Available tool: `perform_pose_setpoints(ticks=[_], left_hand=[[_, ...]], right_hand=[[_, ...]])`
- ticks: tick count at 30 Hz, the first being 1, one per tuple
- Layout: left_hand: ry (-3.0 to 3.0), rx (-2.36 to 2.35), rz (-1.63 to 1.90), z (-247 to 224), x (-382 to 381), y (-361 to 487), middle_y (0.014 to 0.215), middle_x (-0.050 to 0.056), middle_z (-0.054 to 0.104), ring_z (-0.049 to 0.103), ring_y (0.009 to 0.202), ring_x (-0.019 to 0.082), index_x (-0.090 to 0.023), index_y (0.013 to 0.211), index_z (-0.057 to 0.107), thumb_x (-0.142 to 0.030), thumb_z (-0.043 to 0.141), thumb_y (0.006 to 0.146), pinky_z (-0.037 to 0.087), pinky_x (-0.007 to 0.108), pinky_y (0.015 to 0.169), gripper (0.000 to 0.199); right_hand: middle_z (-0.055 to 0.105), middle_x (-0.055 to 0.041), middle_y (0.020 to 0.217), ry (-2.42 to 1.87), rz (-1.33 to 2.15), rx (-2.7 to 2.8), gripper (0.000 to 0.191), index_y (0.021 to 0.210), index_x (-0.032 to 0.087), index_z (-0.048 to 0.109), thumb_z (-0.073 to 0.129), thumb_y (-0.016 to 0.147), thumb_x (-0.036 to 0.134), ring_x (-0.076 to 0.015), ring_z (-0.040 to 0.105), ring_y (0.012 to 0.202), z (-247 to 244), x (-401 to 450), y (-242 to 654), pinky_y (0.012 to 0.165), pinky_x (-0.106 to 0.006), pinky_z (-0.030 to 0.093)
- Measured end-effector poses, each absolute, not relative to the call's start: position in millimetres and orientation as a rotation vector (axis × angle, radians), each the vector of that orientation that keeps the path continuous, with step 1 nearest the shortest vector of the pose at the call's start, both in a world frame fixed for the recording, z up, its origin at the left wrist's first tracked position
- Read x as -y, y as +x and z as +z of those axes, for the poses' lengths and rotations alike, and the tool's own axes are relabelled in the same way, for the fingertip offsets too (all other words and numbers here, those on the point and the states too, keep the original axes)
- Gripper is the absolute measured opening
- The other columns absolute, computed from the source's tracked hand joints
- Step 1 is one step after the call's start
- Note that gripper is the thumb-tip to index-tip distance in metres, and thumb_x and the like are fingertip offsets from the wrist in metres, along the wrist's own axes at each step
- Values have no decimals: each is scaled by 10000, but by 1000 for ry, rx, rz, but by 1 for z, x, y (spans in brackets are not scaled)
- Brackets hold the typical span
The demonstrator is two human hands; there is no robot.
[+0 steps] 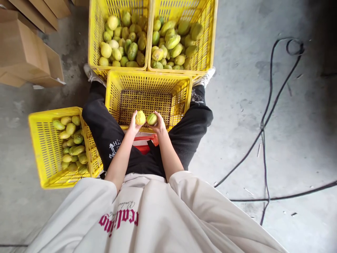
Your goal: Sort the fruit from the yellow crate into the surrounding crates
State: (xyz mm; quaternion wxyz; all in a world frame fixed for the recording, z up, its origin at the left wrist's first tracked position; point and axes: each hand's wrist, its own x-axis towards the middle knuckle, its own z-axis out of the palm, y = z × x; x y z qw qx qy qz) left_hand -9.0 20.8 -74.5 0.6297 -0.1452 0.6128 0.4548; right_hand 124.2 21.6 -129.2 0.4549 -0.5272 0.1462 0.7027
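My left hand (pixel 133 123) is closed around a yellow oval fruit (pixel 140 117). Opposite it, my right hand (pixel 160 123) grips a green-and-yellow striped fruit (pixel 151 119). The two fruits are held side by side with a small gap between them, over the near edge of a yellow plastic crate (pixel 149 75) that stands between my legs. That crate's dark perforated floor shows. The exact kind of fruit is hard to tell; they look like small papayas or melons.
Two yellow crates, one at left (pixel 92 35) and one at right (pixel 214 35), hold many similar fruits beyond my feet. Another fruit crate (pixel 35 140) stands by my left leg. Cardboard boxes (pixel 23 45) lie at upper left. Black cable (pixel 271 102) loops across the concrete floor at right.
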Motion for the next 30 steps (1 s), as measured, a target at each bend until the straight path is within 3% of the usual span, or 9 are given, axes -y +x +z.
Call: perform_pose_setpoints(ticks=[5, 8, 11, 15, 22, 26, 30], left_hand=[[-329, -1404, 991, -71, -22, -10, 999, 89, 826, 933, 1160, 270, -224, 1121, 800, -430, 594, 1358, 774, 402, 1195, 376], [-322, -1414, 938, -73, -21, -12, 1153, 143, 873, 901, 1444, 329, -212, 1214, 817, -499, 526, 1365, 743, 435, 1263, 436], [-299, -1390, 913, -74, -18, -16, 1272, 164, 899, 861, 1545, 344, -212, 1300, 836, -604, 569, 1341, 736, 435, 1270, 476], [-284, -1366, 913, -79, -17, -17, 1171, 149, 896, 919, 1407, 342, -191, 1353, 855, -572, 728, 1288, 746, 445, 1260, 407], [-203, -1399, 867, -92, -18, -12, 934, 99, 873, 965, 1001, 303, -190, 1393, 882, -531, 696, 1300, 816, 433, 1102, 399], [-169, -1428, 825, -94, -18, -12, 940, 110, 889, 970, 995, 308, -181, 1426, 884, -557, 688, 1298, 835, 436, 1072, 443], [-125, -1459, 806, -92, -18, -11, 1005, 148, 906, 981, 1145, 337, -152, 1393, 877, -551, 679, 1301, 814, 476, 1169, 454]], right_hand=[[733, 61, 815, -1443, 1797, -498, 234, 1071, 311, 619, 853, 1068, 313, -207, 769, 736, -118, -23, 128, 698, -310, 734], [722, 51, 791, -1459, 1790, -475, 208, 1050, 304, 595, 798, 1097, 296, -199, 751, 689, -110, -23, 127, 665, -295, 718], [713, 62, 774, -1480, 1713, -383, 199, 1044, 297, 600, 787, 1107, 319, -177, 728, 651, -105, -23, 125, 640, -268, 703], [700, 63, 743, -1620, 1597, -297, 212, 1050, 287, 642, 793, 1118, 420, -183, 728, 638, -105, -25, 121, 583, -274, 691], [654, 65, 673, -1760, 1443, -299, 191, 985, 280, 649, 733, 1145, 342, -178, 678, 571, -105, -24, 114, 488, -246, 596], [689, 46, 674, -1727, 1436, -326, 254, 929, 283, 643, 799, 1108, 371, -199, 693, 554, -110, -22, 113, 483, -281, 603], [726, 8, 679, -1709, 1477, -301, 335, 856, 263, 686, 729, 1168, 378, -188, 688, 541, -117, -23, 116, 514, -283, 616]])
